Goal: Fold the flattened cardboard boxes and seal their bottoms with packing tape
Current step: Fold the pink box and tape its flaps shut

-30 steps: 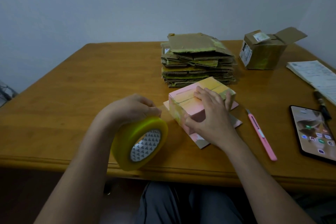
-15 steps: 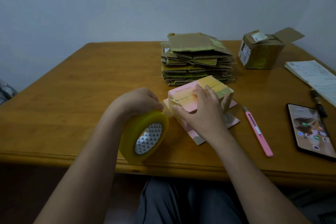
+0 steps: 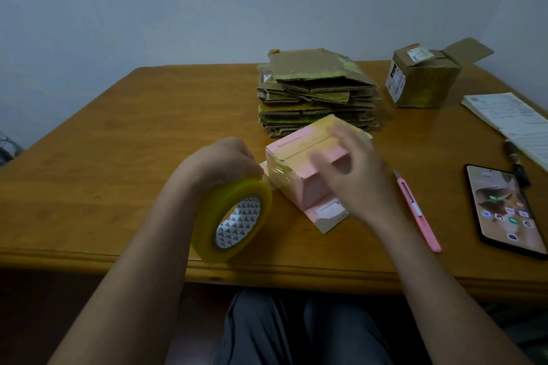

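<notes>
A small pink cardboard box [image 3: 299, 154] stands bottom-up on the wooden table [image 3: 118, 157], its flaps spread flat beneath it. A strip of clear tape runs from the box's left end to the yellow tape roll [image 3: 234, 221]. My left hand [image 3: 222, 161] grips the roll at its top, just left of the box. My right hand [image 3: 353, 175] hovers over the box's right half with fingers spread and blurred; whether it touches the box I cannot tell. Behind the box lies a stack of flattened cardboard boxes [image 3: 317, 92].
A pink utility knife [image 3: 418, 212] lies right of the box. A phone [image 3: 504, 210] with a lit screen, a pen [image 3: 516, 163] and a pad of papers [image 3: 510, 118] are at the right edge. An assembled brown box [image 3: 421, 80] stands at the back right.
My right hand has lifted off the box top and moved right, fingers spreading. My left hand with the tape roll has shifted closer to the box's left end.
</notes>
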`<state>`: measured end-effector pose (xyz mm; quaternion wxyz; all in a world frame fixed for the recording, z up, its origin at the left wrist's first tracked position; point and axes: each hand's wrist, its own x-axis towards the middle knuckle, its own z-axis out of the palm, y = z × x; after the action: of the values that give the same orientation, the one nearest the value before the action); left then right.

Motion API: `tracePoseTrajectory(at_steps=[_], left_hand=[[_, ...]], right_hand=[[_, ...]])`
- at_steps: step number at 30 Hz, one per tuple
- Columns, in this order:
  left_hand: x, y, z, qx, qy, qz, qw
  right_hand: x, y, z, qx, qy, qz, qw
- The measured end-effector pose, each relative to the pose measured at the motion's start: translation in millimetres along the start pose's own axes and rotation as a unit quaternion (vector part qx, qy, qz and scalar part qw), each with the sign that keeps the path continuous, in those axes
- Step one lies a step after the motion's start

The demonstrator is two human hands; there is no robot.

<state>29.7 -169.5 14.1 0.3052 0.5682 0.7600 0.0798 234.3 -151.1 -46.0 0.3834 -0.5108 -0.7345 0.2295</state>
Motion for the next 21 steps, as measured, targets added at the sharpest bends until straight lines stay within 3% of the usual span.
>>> tracePoseTrajectory(at_steps=[2,4,7,10,14,16,19,21], left_hand=[[0.0,0.3,0.8,0.005,0.005,0.003,1.0],[0.7,0.6,1.5,0.011,0.012,0.007,1.0],[2.0,1.0,1.7,0.015,0.011,0.01,1.0],[0.6,0.3,1.1,0.007,0.012,0.007,1.0],[-2.5,-1.0,0.8,0.002,0.016,0.006,1.0],[-3.5,-2.2,1.1,-0.005,0.017,0.007,1.0],[-4.3,-4.2,1.2,-0.013,0.021,0.009,1.0],[-4.8,-4.9,1.3,-0.016,0.024,0.012,1.0]], right_hand=[[-5.8,10.6,-15.6,0.01,0.16,0.021,0.987],[-6.0,28.1,-27.5,-0.101,0.21,0.11,0.966],[-4.0,51.7,-35.7,-0.282,0.08,0.269,0.918],[-2.3,58.7,-35.9,-0.315,-0.02,0.341,0.885],[1.6,57.5,-33.8,-0.302,-0.028,0.32,0.898],[1.5,50.5,-34.9,-0.278,-0.002,0.267,0.923],[2.7,25.0,-36.7,-0.119,0.088,0.152,0.977],[3.7,3.6,-34.1,-0.035,0.116,0.053,0.991]])
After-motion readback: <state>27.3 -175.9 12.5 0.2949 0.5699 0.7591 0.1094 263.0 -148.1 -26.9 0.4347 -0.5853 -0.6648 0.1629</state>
